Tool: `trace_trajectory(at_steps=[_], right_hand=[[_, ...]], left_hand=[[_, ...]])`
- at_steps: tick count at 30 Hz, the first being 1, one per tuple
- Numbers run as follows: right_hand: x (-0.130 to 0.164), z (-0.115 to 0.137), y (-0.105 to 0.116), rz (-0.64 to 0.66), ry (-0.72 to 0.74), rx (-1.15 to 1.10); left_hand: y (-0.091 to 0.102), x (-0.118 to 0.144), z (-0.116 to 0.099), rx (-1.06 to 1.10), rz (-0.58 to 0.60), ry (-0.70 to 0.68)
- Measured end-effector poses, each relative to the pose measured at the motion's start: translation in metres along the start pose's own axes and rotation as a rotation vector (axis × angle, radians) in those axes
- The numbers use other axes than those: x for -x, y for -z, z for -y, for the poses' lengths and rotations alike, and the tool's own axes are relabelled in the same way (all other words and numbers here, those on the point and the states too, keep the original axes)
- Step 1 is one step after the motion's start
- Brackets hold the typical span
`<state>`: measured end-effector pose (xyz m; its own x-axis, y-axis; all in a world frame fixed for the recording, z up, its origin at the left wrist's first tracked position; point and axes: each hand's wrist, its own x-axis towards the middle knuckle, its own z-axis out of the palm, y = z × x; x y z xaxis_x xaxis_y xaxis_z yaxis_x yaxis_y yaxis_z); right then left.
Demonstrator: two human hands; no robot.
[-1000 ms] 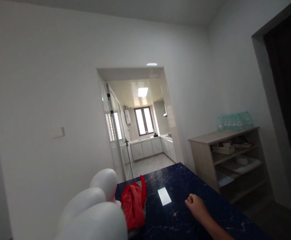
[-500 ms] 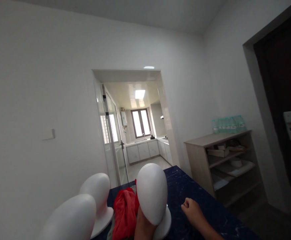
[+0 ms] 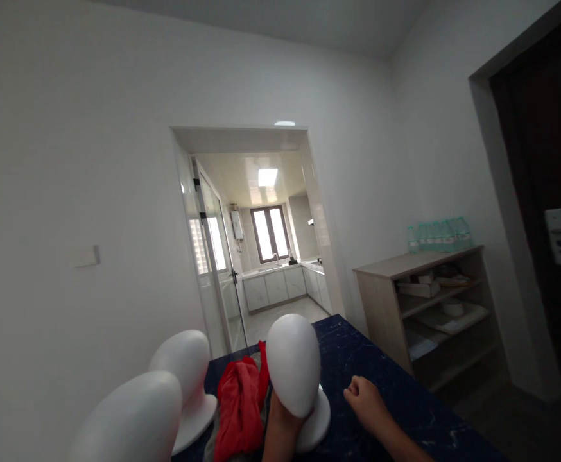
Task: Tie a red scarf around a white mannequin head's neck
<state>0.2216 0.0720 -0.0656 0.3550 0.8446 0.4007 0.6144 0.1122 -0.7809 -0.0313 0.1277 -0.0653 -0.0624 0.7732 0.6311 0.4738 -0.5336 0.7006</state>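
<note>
Left hand point(image 3: 280, 420) grips the white mannequin head point(image 3: 293, 372) by its neck, steadying it upright on the dark table point(image 3: 405, 410) just right of the red cloth point(image 3: 237, 404), while the right hand point(image 3: 364, 401) rests fisted, holding nothing, further right of that cloth

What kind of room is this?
Probably a dining room in a home: a dark table stands by a doorway to a kitchen, and a wooden shelf against the wall holds water bottles.

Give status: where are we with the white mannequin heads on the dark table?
Done: the middle white foam mannequin head stands upright on the dark marbled table. In hand: the left hand grips it at the neck; the right hand rests fisted on the table. Left: the red cloth lies bunched, on no head.
</note>
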Motion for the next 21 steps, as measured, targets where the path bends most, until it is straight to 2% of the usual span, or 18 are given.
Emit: trace_trajectory(at_steps=[6, 11, 15, 18, 21], right_hand=[[0.002, 0.002, 0.002, -0.004, -0.003, -0.003], [0.002, 0.002, 0.003, 0.002, -0.005, -0.001], [0.002, 0.0, 0.001, 0.005, 0.002, -0.003], [0.001, -0.001, 0.002, 0.002, 0.007, -0.006], [0.0, 0.0, 0.003, -0.001, 0.005, -0.006]], left_hand=[[0.004, 0.002, -0.005, 0.002, 0.031, 0.015], [0.012, 0.011, -0.017, 0.01, 0.071, 0.048], [0.014, 0.019, -0.026, 0.102, 0.109, 0.057], [0.011, 0.023, -0.025, 0.147, 0.126, 0.066], [0.02, 0.028, -0.017, 0.025, 0.163, 0.1]])
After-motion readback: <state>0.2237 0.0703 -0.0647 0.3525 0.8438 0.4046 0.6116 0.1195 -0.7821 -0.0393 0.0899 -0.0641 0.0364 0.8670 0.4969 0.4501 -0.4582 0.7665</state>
